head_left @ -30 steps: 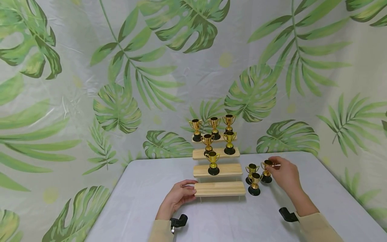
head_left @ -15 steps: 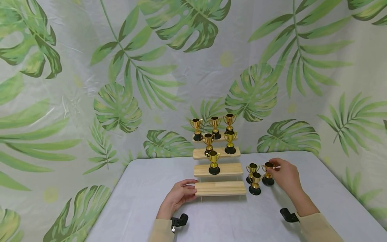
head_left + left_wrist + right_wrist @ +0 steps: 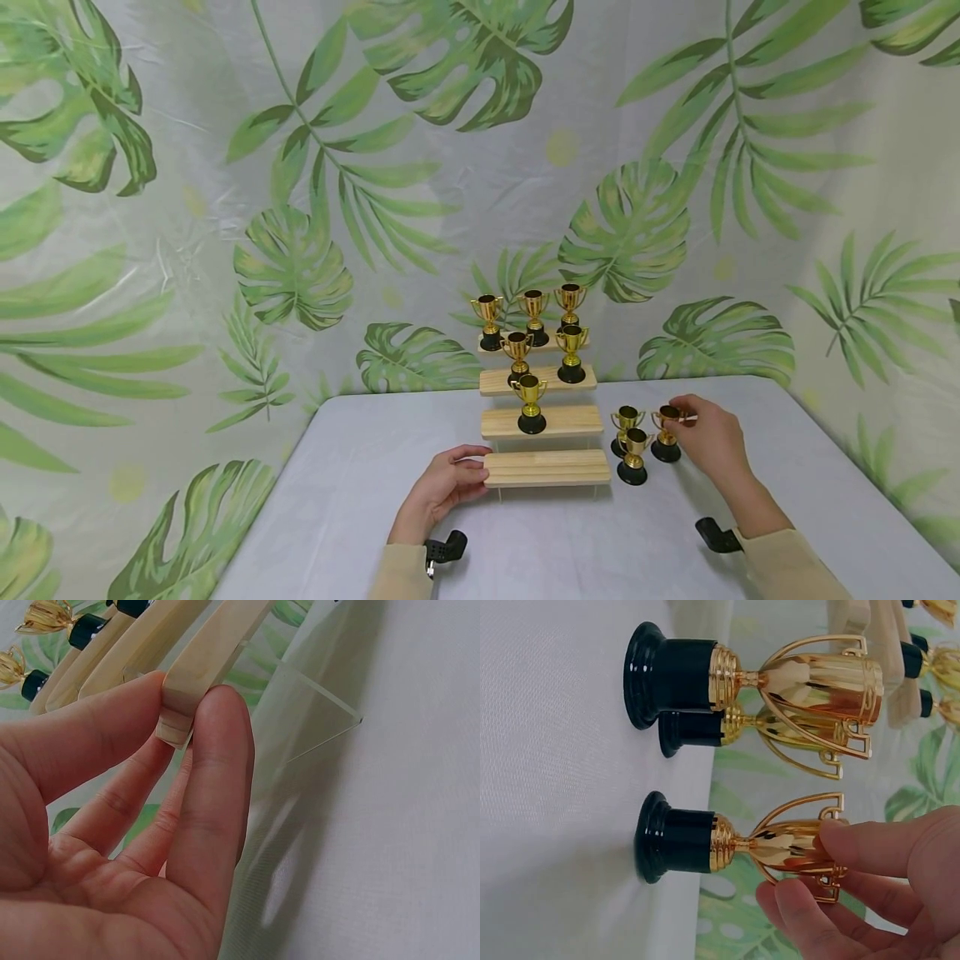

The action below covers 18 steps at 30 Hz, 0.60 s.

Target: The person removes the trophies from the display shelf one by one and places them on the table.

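trophy (image 3: 665, 434) | right fingers (image 3: 870, 847) pinch it | left fingers (image 3: 217, 772) grip stand (image 3: 546, 468) | grey table (image 3: 360, 500) | leaf backdrop (image 3: 300, 167)

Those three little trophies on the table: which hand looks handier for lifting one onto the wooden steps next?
Likely the right hand: its fingers already pinch the nearest trophy. The left hand grips the end of the bottom step, seemingly steadying it.

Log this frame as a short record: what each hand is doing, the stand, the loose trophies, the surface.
left hand: grips left end of the bottom wooden step
right hand: pinches the cup of a gold trophy standing on the table
stand: four wooden steps; six trophies on the upper three
loose trophies: two others beside the stand
surface: white tablecloth
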### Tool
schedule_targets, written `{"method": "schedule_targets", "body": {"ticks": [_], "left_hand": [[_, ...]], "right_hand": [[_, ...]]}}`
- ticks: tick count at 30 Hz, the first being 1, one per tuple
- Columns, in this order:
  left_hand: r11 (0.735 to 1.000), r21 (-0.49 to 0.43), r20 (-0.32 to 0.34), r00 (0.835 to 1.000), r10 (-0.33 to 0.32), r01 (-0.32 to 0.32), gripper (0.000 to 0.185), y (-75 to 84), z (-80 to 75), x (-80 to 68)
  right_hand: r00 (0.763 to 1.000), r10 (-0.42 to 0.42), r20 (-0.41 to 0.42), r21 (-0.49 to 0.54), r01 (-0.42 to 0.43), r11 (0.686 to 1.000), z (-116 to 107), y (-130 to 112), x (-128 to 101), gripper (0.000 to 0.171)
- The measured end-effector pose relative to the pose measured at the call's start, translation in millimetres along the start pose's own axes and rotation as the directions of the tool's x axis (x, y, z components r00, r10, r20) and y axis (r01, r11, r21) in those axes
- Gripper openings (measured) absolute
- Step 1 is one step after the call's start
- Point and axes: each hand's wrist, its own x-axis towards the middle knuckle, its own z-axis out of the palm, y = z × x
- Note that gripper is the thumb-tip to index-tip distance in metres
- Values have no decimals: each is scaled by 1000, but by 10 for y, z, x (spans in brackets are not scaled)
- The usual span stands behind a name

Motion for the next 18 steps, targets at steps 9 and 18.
{"method": "schedule_targets", "body": {"ticks": [9, 18], "left_hand": [[1000, -8, 1, 1000, 4, -4, 47, -3, -1, 16], [1000, -12, 0, 1000, 3, -3, 46, -9, -1, 8]], "right_hand": [[1000, 2, -9, 1, -2, 1000, 9, 26, 10, 34], [1000, 8, 8, -11, -8, 1000, -4, 17, -1, 36]]}}
